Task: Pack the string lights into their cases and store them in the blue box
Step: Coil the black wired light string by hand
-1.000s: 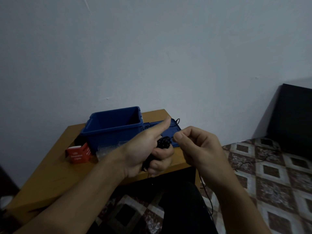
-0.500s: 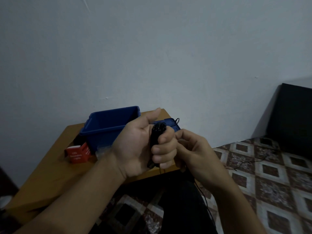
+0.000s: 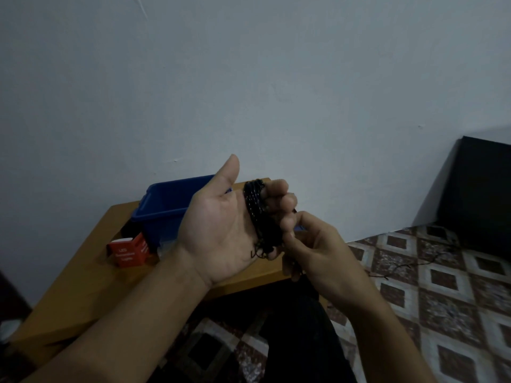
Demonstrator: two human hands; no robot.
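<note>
White lettering is seen on the front face of the red case [image 3: 127, 252], which is set on the table [image 3: 83, 286] just beside the blue box [image 3: 166, 205]. Only the top line, "LED", can be read. The lines beneath it, and the print on the side face, are too blurred.

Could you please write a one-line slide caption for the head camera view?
Left hand holds coiled string lights, right hand pinches the strand, blue box on the table behind.
</note>
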